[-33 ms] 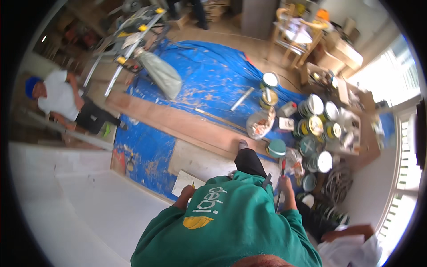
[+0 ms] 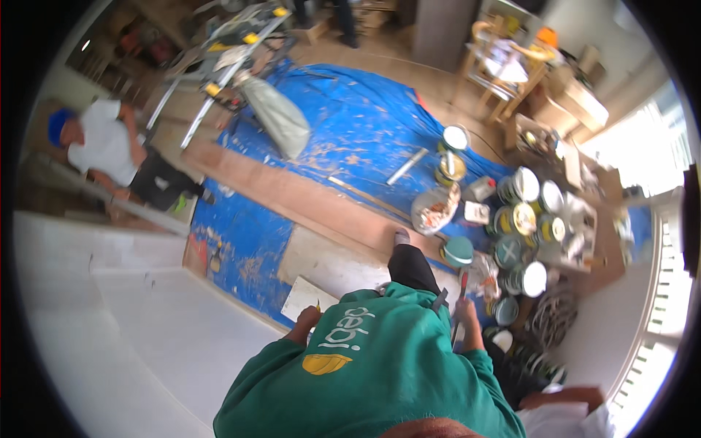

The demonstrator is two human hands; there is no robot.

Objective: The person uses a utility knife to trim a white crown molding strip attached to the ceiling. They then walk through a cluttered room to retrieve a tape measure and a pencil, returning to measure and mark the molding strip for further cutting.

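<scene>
My left hand (image 2: 308, 318) is closed beside a white flat board (image 2: 301, 298). A thin yellow-tipped tool (image 2: 318, 305) sticks out of its fingers; its exact kind is too small to tell. On the other side of my green sweatshirt, my right hand (image 2: 466, 312) is wrapped round a red-handled tool (image 2: 464, 283). A grey metal-looking length shows below that hand, partly hidden by my body. One of my feet (image 2: 401, 236) rests at the near edge of a long brown plank (image 2: 307, 201).
Blue sheeting (image 2: 350, 102) covers much of the floor. Several paint buckets (image 2: 524, 219) crowd the right, near a coiled hose (image 2: 553, 310). A person in a blue cap (image 2: 106, 146) is at the left, another person (image 2: 566, 416) at lower right. A folding workbench (image 2: 241, 69) stands far left.
The whole view has shifted slightly, so the far room things and the person at left appear further right. Both hands keep their grips, with little movement.
</scene>
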